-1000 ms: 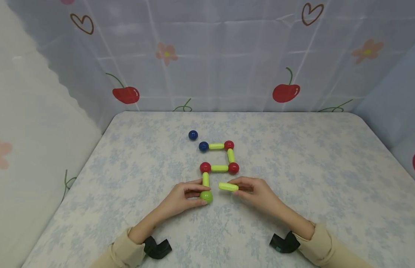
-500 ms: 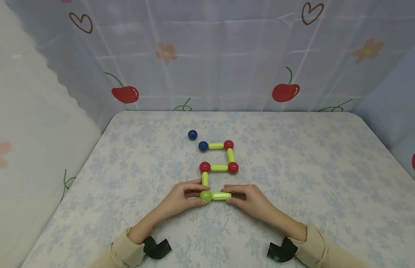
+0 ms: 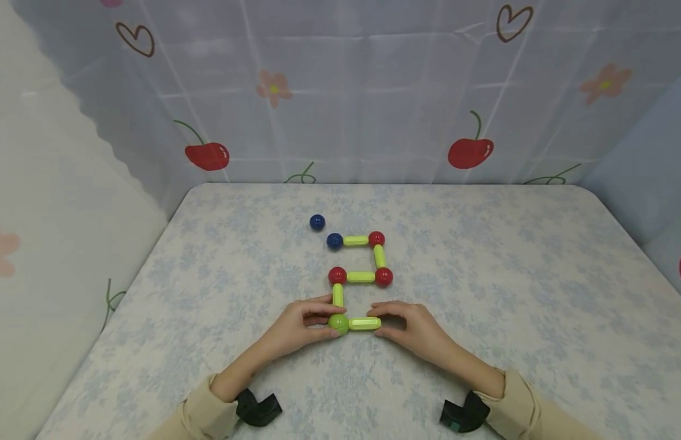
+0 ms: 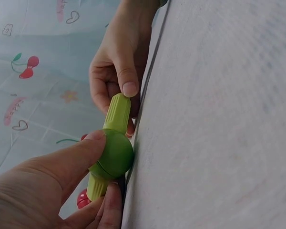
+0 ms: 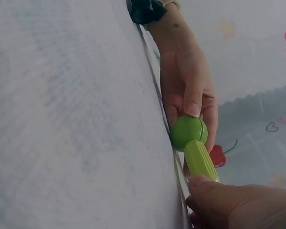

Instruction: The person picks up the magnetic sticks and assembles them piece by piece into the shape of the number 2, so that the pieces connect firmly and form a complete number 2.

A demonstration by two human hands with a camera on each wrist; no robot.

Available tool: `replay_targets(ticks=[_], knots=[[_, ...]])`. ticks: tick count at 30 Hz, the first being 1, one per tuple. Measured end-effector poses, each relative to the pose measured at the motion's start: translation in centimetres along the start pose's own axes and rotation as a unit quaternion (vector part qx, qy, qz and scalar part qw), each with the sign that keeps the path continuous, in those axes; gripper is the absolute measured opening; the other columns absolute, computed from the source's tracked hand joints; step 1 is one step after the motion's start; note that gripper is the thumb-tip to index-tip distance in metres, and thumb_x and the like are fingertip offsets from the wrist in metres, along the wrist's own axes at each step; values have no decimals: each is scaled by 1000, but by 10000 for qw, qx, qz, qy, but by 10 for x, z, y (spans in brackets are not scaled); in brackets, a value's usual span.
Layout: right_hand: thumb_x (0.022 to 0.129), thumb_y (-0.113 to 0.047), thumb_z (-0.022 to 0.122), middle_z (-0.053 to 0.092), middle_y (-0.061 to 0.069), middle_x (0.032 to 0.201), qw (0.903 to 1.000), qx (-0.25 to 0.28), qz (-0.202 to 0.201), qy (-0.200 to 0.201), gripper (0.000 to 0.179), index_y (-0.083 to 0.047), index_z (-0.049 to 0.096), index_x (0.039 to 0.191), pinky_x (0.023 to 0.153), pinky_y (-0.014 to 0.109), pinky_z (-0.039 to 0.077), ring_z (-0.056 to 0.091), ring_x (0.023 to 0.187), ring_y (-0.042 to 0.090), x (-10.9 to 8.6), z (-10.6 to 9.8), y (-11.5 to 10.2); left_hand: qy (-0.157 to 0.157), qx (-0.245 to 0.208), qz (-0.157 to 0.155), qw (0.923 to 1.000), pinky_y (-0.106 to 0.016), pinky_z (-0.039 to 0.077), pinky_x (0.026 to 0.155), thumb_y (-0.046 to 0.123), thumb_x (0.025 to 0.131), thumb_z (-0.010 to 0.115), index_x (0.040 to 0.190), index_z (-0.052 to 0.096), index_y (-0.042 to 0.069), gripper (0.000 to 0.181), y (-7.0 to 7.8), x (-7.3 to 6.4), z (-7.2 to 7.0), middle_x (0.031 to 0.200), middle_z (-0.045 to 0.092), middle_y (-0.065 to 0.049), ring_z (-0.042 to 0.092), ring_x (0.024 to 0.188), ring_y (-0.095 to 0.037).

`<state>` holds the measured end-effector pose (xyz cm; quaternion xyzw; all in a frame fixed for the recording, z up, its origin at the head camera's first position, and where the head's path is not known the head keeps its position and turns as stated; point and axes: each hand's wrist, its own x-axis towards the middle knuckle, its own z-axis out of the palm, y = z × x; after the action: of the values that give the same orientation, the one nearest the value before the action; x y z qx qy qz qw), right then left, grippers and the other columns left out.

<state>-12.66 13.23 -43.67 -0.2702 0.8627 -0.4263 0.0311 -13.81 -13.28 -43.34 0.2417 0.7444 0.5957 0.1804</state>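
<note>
My left hand [image 3: 296, 325] holds the green ball [image 3: 338, 322] between thumb and fingers at the near end of a zigzag chain. A yellow-green building rod [image 3: 365, 324] runs from that ball to the right, touching it. At the rod's free end my right hand [image 3: 411, 327] pinches with thumb and fingers, as the thumb over the rod [image 5: 200, 160] in the right wrist view also shows. Another rod [image 3: 337, 295] joins the green ball to a red ball [image 3: 337, 275] above it. In the left wrist view, the green ball [image 4: 117, 155] sits under my left thumb.
Farther back, the chain continues through a red ball [image 3: 383, 277], an upright rod [image 3: 379, 256], another red ball [image 3: 376, 239] and a blue ball [image 3: 334, 241]. A loose blue ball [image 3: 317, 222] lies behind it. The patterned tabletop [image 3: 483, 244] meets a hanging curtain [image 3: 346, 91].
My right hand has moved left and toward me, bringing the tilted, separate rod level against the green ball. In the last half second almost nothing differs. My left hand has stayed in place.
</note>
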Motion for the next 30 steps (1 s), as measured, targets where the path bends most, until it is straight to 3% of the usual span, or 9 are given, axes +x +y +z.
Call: replay_targets(ticks=[5,8,11,15,18,20,25,30], knots=[[80,-12,75,63,3,116,10000,43,17,-24,29,-13,70,108,90,40,44,56,109,18,1,-2,0,-100,217,44,9997,-29,46,87,6,83,71,121,62,0,39,4,2,-2,140,38,-21,44,123,-28],[80,-11,75,63,3,116,9999,96,41,-24,28,-14,70,108,90,39,44,57,109,18,1,-3,0,-269,817,85,9963,-29,47,85,12,84,71,127,58,2,46,11,5,-10,134,47,-18,54,112,-24],[81,-12,74,63,2,115,9998,162,77,31,28,-14,69,108,90,38,45,57,108,17,0,-3,0,-189,1644,101,9862,-30,49,81,16,86,70,133,53,5,50,21,15,-26,124,56,-14,60,96,-19],[81,-11,74,63,3,115,9994,302,145,132,27,-14,69,108,90,36,45,57,108,17,-2,-2,1,623,2386,64,9691,-34,50,79,14,88,67,134,51,6,49,29,45,-58,118,60,-15,62,92,-21],[81,-12,74,63,3,115,9987,436,218,148,27,-13,68,108,90,36,45,57,108,17,-4,0,2,1367,2541,22,9575,-38,50,79,11,88,67,132,52,4,47,23,75,-82,119,58,-18,61,94,-26],[81,-13,74,63,3,116,9983,514,253,127,27,-13,68,108,90,36,44,57,108,17,-4,1,1,1652,2526,-103,9533,-40,50,79,10,88,67,132,51,2,48,17,92,-94,122,56,-20,60,96,-29],[82,-14,74,63,3,115,9980,572,242,74,26,-13,68,107,91,35,44,57,108,17,-5,5,1,1645,2597,-457,9505,-41,49,79,7,86,68,135,48,2,53,1,121,-106,128,49,-24,58,99,-31],[81,-12,74,63,3,115,9985,515,165,126,26,-13,68,106,91,35,44,57,108,16,-3,3,1,1620,2730,-474,9471,-40,48,77,7,87,67,132,52,3,48,-5,136,-107,125,51,-22,57,98,-30]])
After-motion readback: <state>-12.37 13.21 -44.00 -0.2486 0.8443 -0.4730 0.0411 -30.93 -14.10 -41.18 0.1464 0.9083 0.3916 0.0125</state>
